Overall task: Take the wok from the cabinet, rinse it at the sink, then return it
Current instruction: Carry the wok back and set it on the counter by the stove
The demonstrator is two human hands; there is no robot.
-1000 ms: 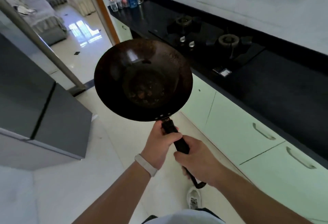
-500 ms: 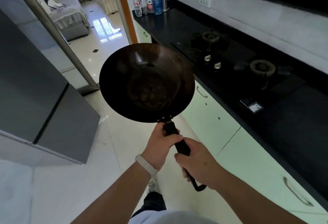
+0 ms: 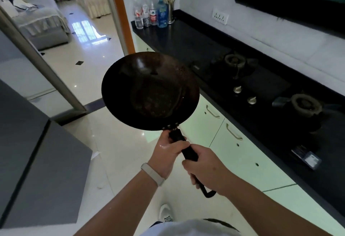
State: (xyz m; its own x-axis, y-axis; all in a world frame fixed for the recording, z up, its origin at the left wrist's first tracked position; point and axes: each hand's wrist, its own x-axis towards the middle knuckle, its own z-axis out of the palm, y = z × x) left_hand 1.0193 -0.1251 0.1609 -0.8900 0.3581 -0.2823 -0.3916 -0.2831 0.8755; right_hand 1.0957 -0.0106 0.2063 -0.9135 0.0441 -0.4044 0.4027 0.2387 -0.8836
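Note:
A dark round wok point(image 3: 150, 91) with rusty brown patches inside is held out over the floor, its bowl facing me. Both hands grip its black handle. My left hand point(image 3: 168, 154), wet and with a white wristband, holds the handle just below the rivets. My right hand point(image 3: 204, 173) holds it lower down, near the hooked end. Pale green cabinet doors point(image 3: 242, 153) with metal pulls run along the right, under the black counter. No sink is in view.
A black counter point(image 3: 179, 39) with a two-burner gas hob point(image 3: 261, 90) runs along the right. Bottles and a utensil holder point(image 3: 155, 11) stand at its far end. A grey fridge point(image 3: 37, 161) is on the left. A doorway ahead leads to a living room.
The view has advanced along the counter toward the doorway; the hob burners have slid to the right and nearer. Both hands keep the same grip on the wok handle.

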